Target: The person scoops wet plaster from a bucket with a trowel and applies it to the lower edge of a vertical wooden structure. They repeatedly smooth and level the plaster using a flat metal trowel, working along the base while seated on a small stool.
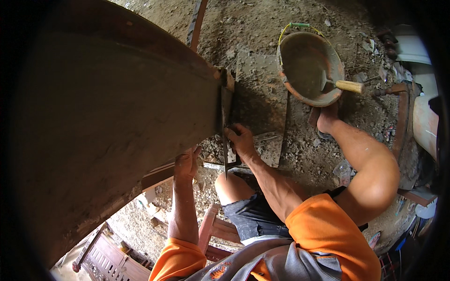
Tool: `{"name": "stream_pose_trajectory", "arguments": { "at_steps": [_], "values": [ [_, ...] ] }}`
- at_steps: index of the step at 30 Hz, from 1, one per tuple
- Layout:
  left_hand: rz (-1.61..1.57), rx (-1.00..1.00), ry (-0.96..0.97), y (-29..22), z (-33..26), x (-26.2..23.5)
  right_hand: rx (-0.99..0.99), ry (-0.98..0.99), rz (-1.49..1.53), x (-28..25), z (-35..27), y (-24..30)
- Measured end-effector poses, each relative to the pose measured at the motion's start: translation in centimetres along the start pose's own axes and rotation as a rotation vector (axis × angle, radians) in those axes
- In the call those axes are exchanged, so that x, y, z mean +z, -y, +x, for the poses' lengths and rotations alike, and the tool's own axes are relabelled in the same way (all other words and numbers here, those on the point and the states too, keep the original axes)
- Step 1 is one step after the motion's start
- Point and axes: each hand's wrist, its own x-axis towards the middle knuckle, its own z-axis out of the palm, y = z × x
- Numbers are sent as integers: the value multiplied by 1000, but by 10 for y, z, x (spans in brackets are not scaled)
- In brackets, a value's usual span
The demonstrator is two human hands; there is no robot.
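A large dark panel [117, 98], its face coated in grey mortar, fills the left side. My right hand [240, 143] is closed around a flat-bladed trowel [226, 164]. Its long thin blade appears edge-on, upright along the panel's right edge. My left hand [187, 162] is at the panel's lower edge, with the fingers partly hidden there. To the right, a worn round bucket [282, 77] holds grey mortar. A second trowel with a wooden handle [350, 86] rests across the bucket's rim, its blade inside.
A board [262, 107] spotted with mortar crumbs lies on the dirt floor beyond my right hand. My bent right leg [370, 173] is beside the bucket. Wooden pieces [218, 229] lie below my hands, and a slatted plastic item [110, 262] stands lower left.
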Motion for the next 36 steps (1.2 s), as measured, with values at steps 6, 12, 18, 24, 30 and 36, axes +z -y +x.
{"name": "stream_pose_trajectory", "arguments": {
  "at_steps": [6,12,18,24,30,36],
  "values": [
    [-35,21,42,-4,1,2,-81,49,-43,30,-31,42],
    [174,-86,93,-19,-1,-1,-80,133,295,45,-76,16],
    [36,-81,29,-18,6,4,209,-364,586,21,-20,-41],
    [140,-124,37,-21,8,4,31,-573,699,40,16,-34],
    [160,-123,-58,-16,3,0,33,-622,568,67,17,-36],
    [239,4,-8,-20,11,-18,16,-487,461,88,-9,-51]
  ]
}}
